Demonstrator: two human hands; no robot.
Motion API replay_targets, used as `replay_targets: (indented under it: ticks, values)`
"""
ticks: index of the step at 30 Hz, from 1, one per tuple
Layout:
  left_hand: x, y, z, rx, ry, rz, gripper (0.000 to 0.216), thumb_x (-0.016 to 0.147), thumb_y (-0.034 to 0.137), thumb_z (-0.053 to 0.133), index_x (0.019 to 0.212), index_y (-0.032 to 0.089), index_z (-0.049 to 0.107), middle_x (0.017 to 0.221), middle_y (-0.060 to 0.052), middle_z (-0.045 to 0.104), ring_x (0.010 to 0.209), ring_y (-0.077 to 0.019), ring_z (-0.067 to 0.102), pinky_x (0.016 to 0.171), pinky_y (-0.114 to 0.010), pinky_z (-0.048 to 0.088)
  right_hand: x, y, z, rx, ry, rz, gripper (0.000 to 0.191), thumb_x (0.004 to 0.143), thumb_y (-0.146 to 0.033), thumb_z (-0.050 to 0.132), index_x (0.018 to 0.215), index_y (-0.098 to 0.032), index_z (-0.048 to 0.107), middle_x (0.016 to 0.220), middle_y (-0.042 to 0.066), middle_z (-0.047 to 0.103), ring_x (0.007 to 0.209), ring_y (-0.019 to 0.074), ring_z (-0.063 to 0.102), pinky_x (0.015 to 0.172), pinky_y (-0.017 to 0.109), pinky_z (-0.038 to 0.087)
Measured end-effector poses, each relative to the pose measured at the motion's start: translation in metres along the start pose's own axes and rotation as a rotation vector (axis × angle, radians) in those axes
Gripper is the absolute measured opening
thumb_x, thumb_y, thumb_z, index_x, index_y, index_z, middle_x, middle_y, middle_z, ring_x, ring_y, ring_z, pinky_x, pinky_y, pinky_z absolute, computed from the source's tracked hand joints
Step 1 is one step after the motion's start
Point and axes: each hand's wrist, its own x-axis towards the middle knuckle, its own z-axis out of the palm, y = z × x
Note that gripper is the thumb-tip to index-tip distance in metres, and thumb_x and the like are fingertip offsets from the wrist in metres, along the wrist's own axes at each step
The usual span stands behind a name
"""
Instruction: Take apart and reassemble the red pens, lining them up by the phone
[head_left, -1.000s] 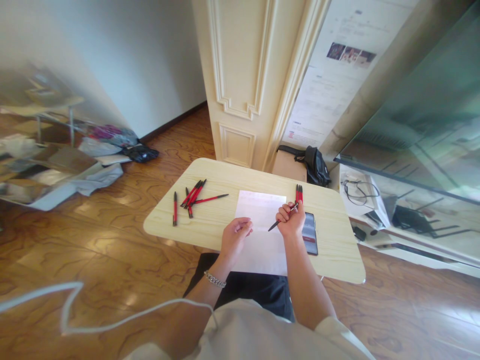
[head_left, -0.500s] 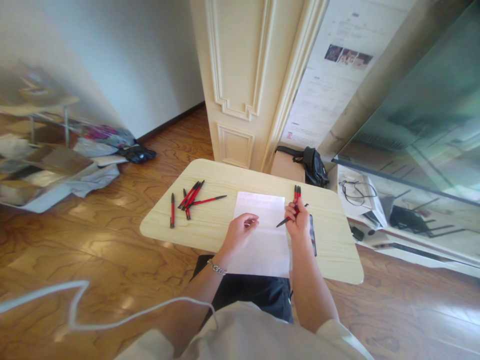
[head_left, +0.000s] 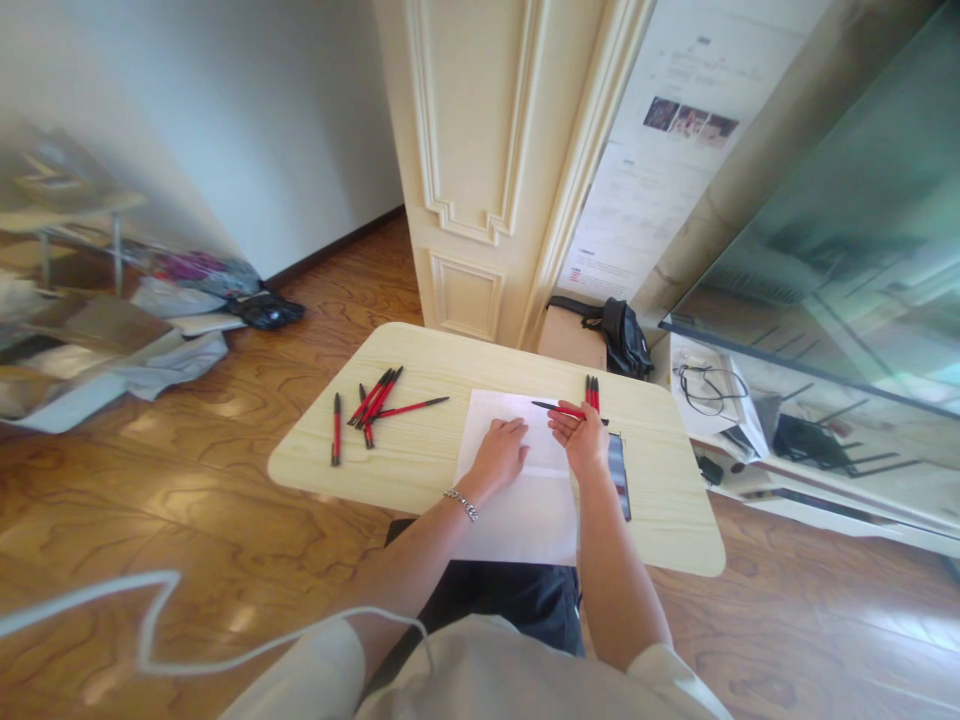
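In my right hand (head_left: pixel 581 438) is a red pen (head_left: pixel 566 410) with black ends, its black end pointing left above the paper. My left hand (head_left: pixel 501 455) rests on the white sheet of paper (head_left: pixel 517 520), fingers loosely stretched toward the right hand, with nothing seen in them. Just beyond my right fingers, a small row of red-and-black pens (head_left: pixel 592 392) lies side by side, partly hidden by the hand. Several more such pens (head_left: pixel 379 395) lie crossed in a loose pile at the left, and a single pen (head_left: pixel 336 430) lies apart from them.
A phone (head_left: pixel 619 475) lies on the light wooden table (head_left: pixel 675 510), partly behind my right wrist. A white cable (head_left: pixel 285 645) runs across at lower left. Past the table stand a cream panelled door (head_left: pixel 465 200), a black bag (head_left: pixel 624 338) and a low cabinet with cords.
My left hand has moved right and farther up the paper. The pen in my right hand has swung from pointing down-left to pointing left. The view has shifted slightly.
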Motion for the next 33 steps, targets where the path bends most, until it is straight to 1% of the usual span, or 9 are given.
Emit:
replay_targets:
  ticks: [3, 5, 7, 10, 15, 19, 22, 28, 33]
  values:
    - [-0.001, -0.001, 0.002, 0.018, -0.017, -0.015, 0.039, 0.083, 0.019, 0.058, 0.122, 0.013, 0.056, 0.131, -0.012, 0.054, 0.115, -0.0272, 0.049, 0.101, -0.04, 0.036, 0.006, 0.012, 0.007, -0.107, 0.069, -0.195, 0.026, 0.064, -0.037, 0.073, 0.075, -0.018, 0.061, 0.056, -0.001, 0.063, 0.045, 0.0099, 0.054, 0.042, 0.02, 0.039]
    - [-0.001, -0.002, 0.002, 0.02, -0.02, -0.023, 0.041, 0.083, 0.019, 0.059, 0.123, 0.013, 0.055, 0.133, -0.012, 0.053, 0.116, -0.0273, 0.048, 0.101, -0.04, 0.035, 0.011, 0.02, 0.01, -0.175, 0.132, -0.301, 0.025, 0.062, -0.035, 0.075, 0.07, -0.019, 0.057, 0.047, -0.006, 0.054, 0.038, 0.0072, 0.045, 0.038, 0.019, 0.032]
    - [0.0, -0.002, 0.002, 0.019, -0.021, -0.028, 0.043, 0.083, 0.019, 0.059, 0.125, 0.013, 0.054, 0.134, -0.013, 0.052, 0.116, -0.0277, 0.048, 0.101, -0.04, 0.035, 0.014, 0.026, 0.011, -0.235, 0.146, -0.305, 0.022, 0.064, -0.037, 0.07, 0.071, -0.019, 0.059, 0.047, -0.006, 0.054, 0.038, 0.0075, 0.043, 0.037, 0.02, 0.03]
    - [0.001, -0.003, 0.002, 0.026, -0.013, -0.024, 0.043, 0.082, 0.02, 0.06, 0.125, 0.012, 0.054, 0.135, -0.014, 0.051, 0.115, -0.0281, 0.049, 0.1, -0.041, 0.036, 0.018, 0.032, 0.01, -0.351, 0.129, -0.265, 0.025, 0.068, -0.041, 0.063, 0.076, -0.017, 0.064, 0.057, 0.0, 0.063, 0.044, 0.0108, 0.051, 0.04, 0.022, 0.034]
    - [0.001, -0.004, 0.001, 0.02, -0.021, -0.008, 0.043, 0.083, 0.022, 0.058, 0.125, 0.012, 0.053, 0.135, -0.013, 0.052, 0.117, -0.0276, 0.048, 0.101, -0.04, 0.036, 0.022, 0.041, 0.004, -0.621, 0.197, -0.385, 0.024, 0.067, -0.04, 0.062, 0.074, -0.017, 0.066, 0.062, 0.002, 0.067, 0.054, 0.015, 0.057, 0.049, 0.024, 0.041]
    - [0.0, -0.005, 0.002, 0.01, -0.024, -0.022, 0.043, 0.084, 0.022, 0.057, 0.126, 0.013, 0.053, 0.136, -0.012, 0.051, 0.116, -0.028, 0.049, 0.1, -0.042, 0.037, 0.021, 0.043, 0.005, -0.731, 0.25, -0.416, 0.02, 0.068, -0.037, 0.06, 0.073, -0.018, 0.066, 0.061, 0.001, 0.066, 0.056, 0.0161, 0.059, 0.052, 0.025, 0.043]
    - [0.0, -0.006, 0.004, -0.007, -0.01, -0.016, 0.043, 0.083, 0.022, 0.057, 0.125, 0.013, 0.054, 0.135, -0.013, 0.052, 0.115, -0.0284, 0.049, 0.1, -0.042, 0.037, 0.018, 0.041, 0.008, -0.759, 0.251, -0.426, 0.018, 0.068, -0.035, 0.059, 0.071, -0.019, 0.065, 0.061, 0.0, 0.066, 0.057, 0.0156, 0.059, 0.053, 0.024, 0.043]
    - [0.001, -0.007, 0.005, -0.03, -0.001, -0.016, 0.043, 0.083, 0.02, 0.058, 0.125, 0.012, 0.054, 0.134, -0.013, 0.052, 0.115, -0.0279, 0.049, 0.1, -0.041, 0.037, 0.014, 0.04, 0.013, -0.689, 0.239, -0.451, 0.011, 0.067, -0.03, 0.06, 0.066, -0.02, 0.063, 0.058, -0.001, 0.065, 0.055, 0.0149, 0.057, 0.052, 0.024, 0.04]
    - [0.0, -0.007, 0.006, -0.042, 0.008, -0.023, 0.042, 0.083, 0.021, 0.059, 0.124, 0.013, 0.055, 0.133, -0.013, 0.052, 0.113, -0.0281, 0.049, 0.099, -0.042, 0.037, 0.014, 0.039, 0.013, -0.723, 0.24, -0.443, 0.008, 0.065, -0.027, 0.06, 0.063, -0.02, 0.062, 0.056, -0.002, 0.063, 0.055, 0.015, 0.056, 0.052, 0.024, 0.039]
